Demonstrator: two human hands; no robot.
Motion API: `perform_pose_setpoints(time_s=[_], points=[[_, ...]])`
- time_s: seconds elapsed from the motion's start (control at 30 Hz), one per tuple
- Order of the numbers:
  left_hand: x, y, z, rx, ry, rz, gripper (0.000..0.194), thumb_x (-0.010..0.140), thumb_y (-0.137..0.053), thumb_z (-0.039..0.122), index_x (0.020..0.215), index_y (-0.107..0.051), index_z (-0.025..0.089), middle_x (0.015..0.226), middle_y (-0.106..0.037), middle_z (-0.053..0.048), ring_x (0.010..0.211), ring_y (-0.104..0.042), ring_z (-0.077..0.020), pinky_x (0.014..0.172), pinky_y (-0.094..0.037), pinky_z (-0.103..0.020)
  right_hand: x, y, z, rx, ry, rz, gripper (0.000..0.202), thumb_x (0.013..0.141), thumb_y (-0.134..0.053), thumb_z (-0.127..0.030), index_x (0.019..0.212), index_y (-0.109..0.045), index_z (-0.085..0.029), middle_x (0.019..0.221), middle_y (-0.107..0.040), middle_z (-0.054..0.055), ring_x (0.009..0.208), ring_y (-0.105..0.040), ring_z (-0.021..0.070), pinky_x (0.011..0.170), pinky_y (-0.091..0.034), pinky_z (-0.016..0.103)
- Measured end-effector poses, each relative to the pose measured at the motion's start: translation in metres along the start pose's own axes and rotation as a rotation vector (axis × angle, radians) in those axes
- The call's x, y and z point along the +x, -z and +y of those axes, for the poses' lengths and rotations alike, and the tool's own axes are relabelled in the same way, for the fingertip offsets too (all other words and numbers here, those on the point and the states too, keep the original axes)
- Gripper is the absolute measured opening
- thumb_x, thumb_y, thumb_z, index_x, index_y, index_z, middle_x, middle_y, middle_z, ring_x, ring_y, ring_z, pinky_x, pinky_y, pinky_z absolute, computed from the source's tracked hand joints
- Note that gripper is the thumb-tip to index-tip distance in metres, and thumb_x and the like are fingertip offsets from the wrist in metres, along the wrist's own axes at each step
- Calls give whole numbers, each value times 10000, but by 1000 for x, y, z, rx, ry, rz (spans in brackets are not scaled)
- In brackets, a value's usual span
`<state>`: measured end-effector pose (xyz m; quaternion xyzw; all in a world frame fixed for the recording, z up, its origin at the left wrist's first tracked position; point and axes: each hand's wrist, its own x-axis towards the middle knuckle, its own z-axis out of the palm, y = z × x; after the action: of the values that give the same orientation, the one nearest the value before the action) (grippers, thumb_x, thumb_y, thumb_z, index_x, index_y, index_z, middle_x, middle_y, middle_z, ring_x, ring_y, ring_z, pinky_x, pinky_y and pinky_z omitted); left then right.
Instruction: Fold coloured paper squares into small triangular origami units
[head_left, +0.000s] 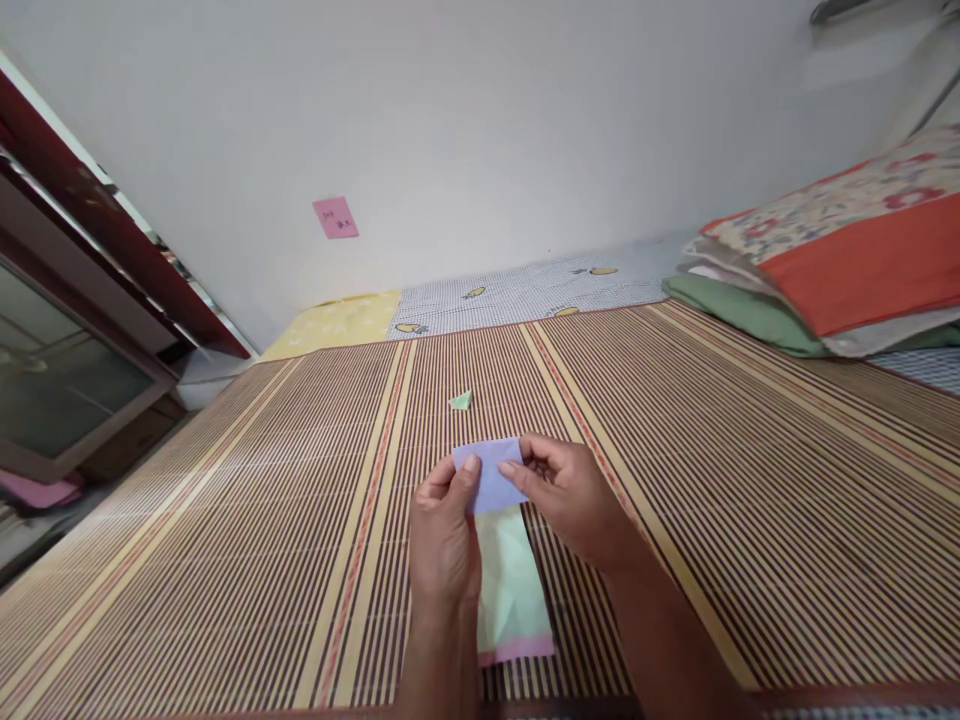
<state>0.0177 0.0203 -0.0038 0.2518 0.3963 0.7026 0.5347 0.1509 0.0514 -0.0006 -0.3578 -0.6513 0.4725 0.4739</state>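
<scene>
Purple paper held in both hands above a striped mat, near the middle of the mat's width. The left hand grips the sheet at its left edge, the thumb laid flat on the near face and the fingers curled behind. The right hand pinches it at the right edge, its thumb pressed on the face, pointing toward the left thumb, and its bent index finger at the upper right corner; the remaining fingers are folded inward, partly hidden. The two thumbs are apart, with purple surface visible between them. Directly below the sheet in the view, between the forearms, lies a pale green paper, creased, with a pink strip along its near end; its far end is hidden by the purple sheet. Beyond the hands, a small green paper piece rests alone on the mat. Along the mat's far edge run a yellow cloth at left and a checked cloth with fruit motifs. A pink note bearing dark marks is on the pale wall. At right, folded bedding shows orange and floral fabric over green.
</scene>
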Motion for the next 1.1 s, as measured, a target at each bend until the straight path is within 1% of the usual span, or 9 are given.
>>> perform_pose_setpoints(time_s=[0.23,0.4,0.5,0.6,0.73,0.83,0.97,1.03,1.1], points=[[-4,1,2,133,11,-81,214,788,-829,340,772,-730,152,662,-708,-2,592,-648,-126,591,-525,-230,1,5,-2,139,-22,81,247,905,-691,-360,753,-621,-180,627,-504,-50,547,-452,96,493,-367,216],[-13,-12,6,271,-47,-153,288,703,-889,276,940,-766,168,831,-761,-31,755,-692,-165,729,-560,-274,0,4,-4,157,-31,236,268,898,-685,-384,731,-623,-183,611,-508,-41,531,-471,107,477,-399,219],[-13,-12,7,310,-92,-146,204,755,-852,330,790,-743,161,668,-688,-1,631,-619,-130,638,-510,-234,-1,7,-4,149,-38,256,275,898,-680,-405,740,-628,-186,594,-509,-43,512,-468,109,464,-393,219],[-10,-5,6,372,-145,-96,290,830,-789,388,680,-691,159,592,-628,6,576,-561,-115,569,-448,-212,0,13,-3,120,-10,275,257,894,-672,-406,763,-647,-186,624,-563,-25,548,-511,124,498,-419,228],[-9,0,11,343,-216,-60,185,886,-742,374,914,-733,191,812,-740,-36,754,-675,-157,698,-522,-247,2,18,0,146,-7,278,245,870,-677,-408,766,-649,-188,650,-597,-13,582,-540,137,536,-441,241],[-12,0,22,356,-294,-138,315,861,-776,292,1171,-724,262,1096,-765,-72,1019,-699,-202,870,-544,-292,3,15,-1,170,-24,294,247,855,-686,-408,754,-638,-188,638,-583,-21,561,-521,127,516,-426,235],[-14,4,31,512,-225,-299,264,850,-784,298,1107,-804,239,1103,-768,-91,914,-701,-201,788,-551,-275,2,5,-6,205,-42,249,253,877,-679,-392,744,-626,-183,603,-549,-38,533,-500,111,491,-414,223],[-11,9,31,477,-141,-302,255,853,-783,334,1081,-819,225,990,-786,-86,833,-697,-185,748,-546,-268,1,2,-8,222,-54,178,230,898,-665,-379,782,-637,-182,627,-581,-28,562,-553,123,518,-460,232],[-6,13,29,343,-66,-270,290,850,-784,382,1080,-819,210,939,-795,-93,823,-704,-187,760,-551,-279,-1,3,-8,214,-26,133,167,917,-652,-342,965,-681,-185,770,-674,10,674,-640,148,597,-529,257]])
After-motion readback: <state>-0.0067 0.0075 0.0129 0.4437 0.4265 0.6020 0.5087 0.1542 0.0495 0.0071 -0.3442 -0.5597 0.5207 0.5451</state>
